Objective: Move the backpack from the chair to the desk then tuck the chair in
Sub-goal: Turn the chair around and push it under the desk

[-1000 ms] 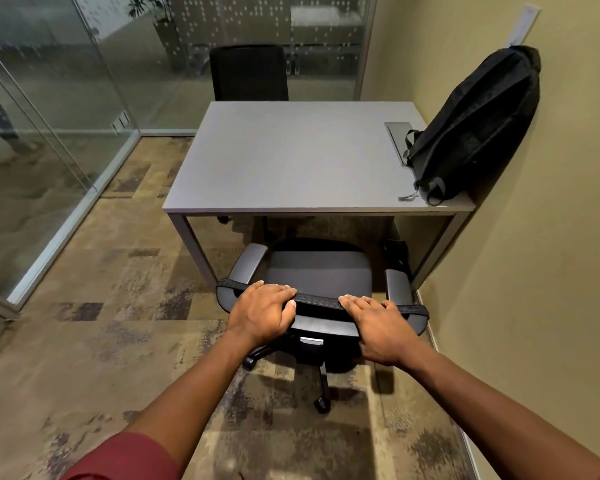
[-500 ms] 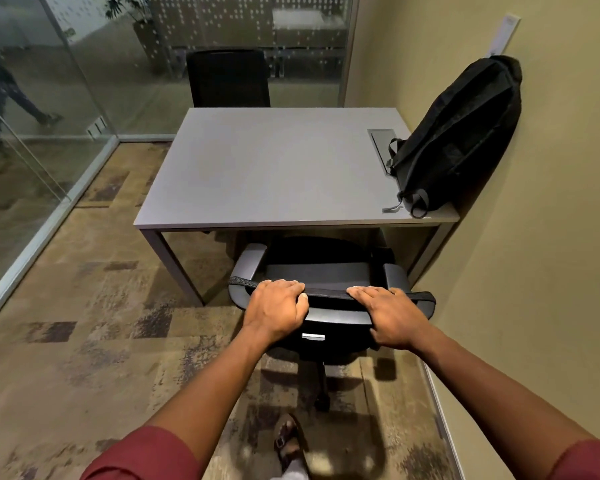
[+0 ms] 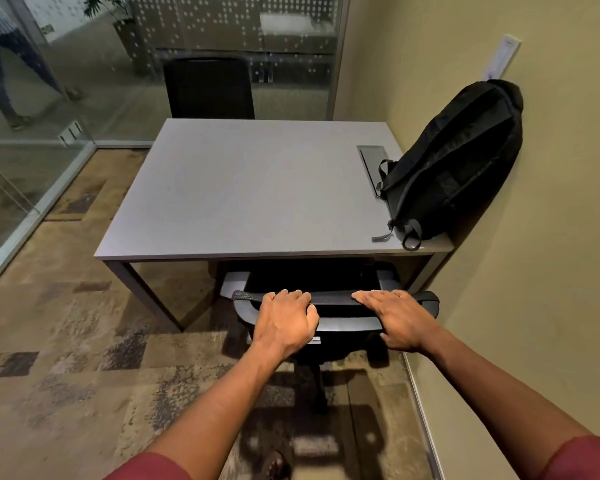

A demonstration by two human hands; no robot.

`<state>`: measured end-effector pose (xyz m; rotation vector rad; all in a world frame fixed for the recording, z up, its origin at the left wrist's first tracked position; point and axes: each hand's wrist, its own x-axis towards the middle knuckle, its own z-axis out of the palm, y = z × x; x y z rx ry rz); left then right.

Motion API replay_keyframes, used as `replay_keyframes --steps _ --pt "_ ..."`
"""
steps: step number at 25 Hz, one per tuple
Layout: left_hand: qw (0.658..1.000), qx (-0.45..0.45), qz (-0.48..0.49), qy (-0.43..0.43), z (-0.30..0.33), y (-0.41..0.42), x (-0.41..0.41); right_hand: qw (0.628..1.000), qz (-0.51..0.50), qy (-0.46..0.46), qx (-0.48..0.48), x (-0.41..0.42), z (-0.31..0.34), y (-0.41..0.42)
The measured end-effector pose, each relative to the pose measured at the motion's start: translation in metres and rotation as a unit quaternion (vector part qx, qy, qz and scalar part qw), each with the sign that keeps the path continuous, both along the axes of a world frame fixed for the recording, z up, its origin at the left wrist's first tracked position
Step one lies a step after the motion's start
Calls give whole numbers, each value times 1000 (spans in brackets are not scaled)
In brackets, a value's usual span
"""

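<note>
A black backpack stands upright on the right side of the grey desk, leaning against the wall. The black office chair sits at the desk's near edge, its seat mostly hidden under the desktop. My left hand grips the top of the chair's backrest left of centre, fingers curled over it. My right hand rests on the same backrest edge further right, fingers over the rim.
A second black chair stands at the desk's far side. Glass walls enclose the left and back; a person walks beyond the glass. The beige wall runs close along the right. Patterned carpet covers the floor.
The chair has rolled forward further under the desk with both hands on its backrest. I have stepped closer to the desk.
</note>
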<state>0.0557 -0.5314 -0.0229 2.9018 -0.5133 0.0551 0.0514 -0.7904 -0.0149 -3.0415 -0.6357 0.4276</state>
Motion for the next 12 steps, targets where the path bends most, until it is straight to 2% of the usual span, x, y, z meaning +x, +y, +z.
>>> replay_keyframes --steps 12 --pt "1000 -27 2 15 -2 -18 84 1000 21 -16 16 91 -11 -27"
